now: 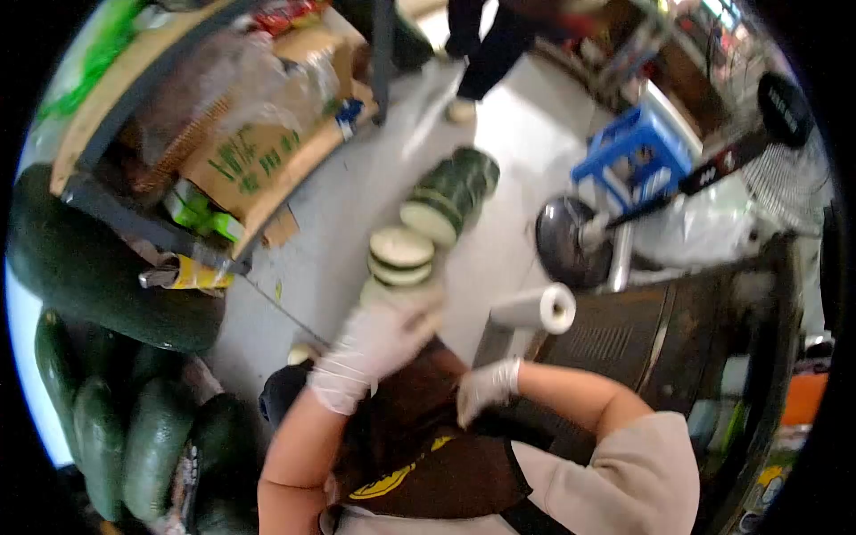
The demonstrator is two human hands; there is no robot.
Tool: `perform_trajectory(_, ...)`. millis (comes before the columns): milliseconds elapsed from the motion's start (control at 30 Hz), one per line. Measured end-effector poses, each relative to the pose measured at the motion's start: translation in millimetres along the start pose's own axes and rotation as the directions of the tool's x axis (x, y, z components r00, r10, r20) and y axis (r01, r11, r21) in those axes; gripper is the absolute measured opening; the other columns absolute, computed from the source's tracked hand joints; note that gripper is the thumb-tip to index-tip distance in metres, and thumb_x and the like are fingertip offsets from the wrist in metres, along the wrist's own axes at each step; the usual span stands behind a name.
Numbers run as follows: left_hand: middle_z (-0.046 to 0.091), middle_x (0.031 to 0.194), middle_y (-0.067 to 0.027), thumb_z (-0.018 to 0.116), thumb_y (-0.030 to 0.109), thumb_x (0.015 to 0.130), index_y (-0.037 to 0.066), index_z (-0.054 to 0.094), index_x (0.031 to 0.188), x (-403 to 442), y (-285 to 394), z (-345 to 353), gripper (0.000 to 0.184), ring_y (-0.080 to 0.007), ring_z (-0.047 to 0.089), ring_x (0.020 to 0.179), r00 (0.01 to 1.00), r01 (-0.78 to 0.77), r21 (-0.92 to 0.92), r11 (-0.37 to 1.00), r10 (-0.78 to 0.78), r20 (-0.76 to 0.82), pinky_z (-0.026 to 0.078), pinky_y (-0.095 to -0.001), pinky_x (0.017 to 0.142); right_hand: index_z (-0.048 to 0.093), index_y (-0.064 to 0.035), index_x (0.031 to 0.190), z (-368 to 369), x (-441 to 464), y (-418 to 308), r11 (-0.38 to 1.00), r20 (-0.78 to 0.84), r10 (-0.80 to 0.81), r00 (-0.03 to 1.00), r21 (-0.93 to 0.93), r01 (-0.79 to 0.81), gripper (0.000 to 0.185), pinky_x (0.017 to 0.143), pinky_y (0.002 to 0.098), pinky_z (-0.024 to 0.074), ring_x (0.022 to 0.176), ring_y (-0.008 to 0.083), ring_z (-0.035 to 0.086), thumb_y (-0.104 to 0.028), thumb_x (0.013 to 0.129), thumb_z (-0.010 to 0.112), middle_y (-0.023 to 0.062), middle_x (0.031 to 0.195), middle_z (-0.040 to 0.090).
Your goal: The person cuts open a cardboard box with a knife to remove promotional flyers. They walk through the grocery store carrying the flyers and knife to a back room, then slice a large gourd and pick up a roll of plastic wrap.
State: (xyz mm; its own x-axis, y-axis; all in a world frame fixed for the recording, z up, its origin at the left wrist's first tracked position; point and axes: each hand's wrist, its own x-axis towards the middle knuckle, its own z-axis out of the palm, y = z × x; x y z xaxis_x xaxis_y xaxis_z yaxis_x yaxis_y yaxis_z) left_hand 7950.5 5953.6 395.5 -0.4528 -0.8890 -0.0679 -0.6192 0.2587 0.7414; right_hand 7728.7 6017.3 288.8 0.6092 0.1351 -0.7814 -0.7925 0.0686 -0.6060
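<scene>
A row of winter melon pieces with dark green skin and pale flesh runs away from me in the middle of the head view. At its near end, round slices lean and overlap. My left hand, in a thin white glove, is closed over the nearest pale slice, which it partly covers; motion blurs the fingers. Lower and to the right, close to the dark apron, is my gloved right hand. Its fingers curl downward, and what they hold, if anything, is hidden. A grey flat shape lies just beyond it.
A white roll lies right of the slices. Whole winter melons are piled at left, below a shelf with cardboard. Further right are a standing fan and a blue stool. A person's legs show at the top.
</scene>
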Motion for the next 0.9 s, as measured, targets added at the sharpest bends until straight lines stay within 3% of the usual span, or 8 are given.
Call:
perform_trajectory(67,0.052,0.121,-0.0168,0.06,0.016,0.083,0.006,0.047,0.125,2.2,-18.4,-27.9,0.045,-0.0285,0.05,0.112,0.958,0.102,-0.112,0.988,-0.128,-0.255,0.038,-0.0358,0.097,0.062,-0.0006,0.108,-25.6,29.6,8.8,0.87,-0.253,-0.491,0.834,-0.192,0.454,0.043,0.089,0.0373,0.0446,0.102,0.0241,0.057,-0.035,0.082,0.062,0.0161,0.11,0.061)
perform_trajectory(267,0.055,0.123,-0.011,0.048,0.022,0.093,0.001,0.053,0.122,13.5,-80.6,-66.4,0.036,-0.0166,0.05,0.111,0.861,0.203,0.019,0.979,-0.17,-0.479,0.036,-0.0268,0.097,0.062,-0.0026,0.1,-52.6,47.6,1.6,0.824,-0.996,0.047,0.076,0.081,0.561,0.032,0.085,0.0369,0.0453,0.095,0.0322,0.058,-0.028,0.079,0.062,0.0177,0.1,0.061)
perform_trajectory(433,0.057,0.12,-0.0104,0.052,0.021,0.091,0.002,0.053,0.121,22.2,-114.1,-15.2,0.036,-0.0187,0.051,0.112,0.962,0.272,0.098,0.957,-0.268,-0.053,0.036,-0.0291,0.096,0.064,-0.0076,0.098,-57.7,34.2,59.7,0.964,-0.947,-0.211,-0.241,-0.242,0.108,0.036,0.086,0.0407,0.0438,0.098,0.0323,0.055,-0.032,0.073,0.068,0.0126,0.097,0.061)
perform_trajectory(567,0.057,0.117,-0.0141,0.055,0.021,0.089,0.001,0.054,0.117,49.8,-101.6,28.8,0.034,-0.026,0.052,0.111,0.985,-0.037,0.197,0.98,0.003,0.171,0.037,-0.0321,0.095,0.053,-0.0059,0.118,-61.7,-45.3,136.5,0.783,-0.855,-0.101,-0.508,0.247,-0.571,0.076,0.097,0.0455,0.0368,0.117,0.0324,0.045,-0.049,0.06,0.075,0.0206,0.114,0.056)
perform_trajectory(733,0.056,0.119,-0.0148,0.056,0.021,0.088,0.001,0.055,0.116,81.5,-123.3,96.9,0.034,-0.0276,0.051,0.114,0.933,-0.197,0.125,0.972,0.147,0.328,0.037,-0.0338,0.097,0.055,-0.0095,0.12,-69.1,-64.6,215.9,0.809,-0.856,0.502,-0.122,0.514,-0.284,0.079,0.095,0.0396,0.0425,0.11,0.0351,0.054,-0.054,0.056,0.069,0.0208,0.12,0.054)
perform_trajectory(833,0.057,0.119,-0.0145,0.056,0.02,0.087,0.001,0.055,0.116,92.1,-111.3,127.8,0.034,-0.0265,0.052,0.113,0.871,-0.324,0.033,0.945,0.285,0.401,0.037,-0.0327,0.097,0.059,-0.0102,0.113,-74.9,-45.7,216.3,0.8,-0.875,0.419,-0.242,0.482,-0.358,0.064,0.089,0.0449,0.0457,0.105,0.0335,0.056,-0.05,0.064,0.063,0.0191,0.107,0.061)
perform_trajectory(867,0.057,0.119,-0.0145,0.057,0.02,0.087,0.001,0.056,0.116,96.7,-100.9,133.3,0.034,-0.0251,0.052,0.113,0.847,-0.327,0.029,0.945,0.279,0.453,0.037,-0.0313,0.096,0.031,-0.0132,0.14,-74.5,-68.8,191.8,0.791,-0.87,0.493,-0.006,0.452,-0.412,0.098,0.106,0.0469,0.0241,0.134,0.0374,0.016,-0.066,0.063,0.063,0.0213,0.144,0.021)
perform_trajectory(900,0.058,0.115,-0.0151,0.056,0.019,0.088,0.002,0.056,0.114,100.7,-93.4,137.9,0.031,-0.0243,0.056,0.107,0.84,-0.332,0.027,0.943,0.283,0.463,0.04,-0.0318,0.093,0.034,-0.0044,0.136,-62.3,-55.3,210.7,0.846,-0.908,0.324,-0.265,0.404,-0.348,0.106,0.103,0.0446,0.0293,0.127,0.0393,0.031,-0.069,0.057,0.065,0.0257,0.136,0.033)
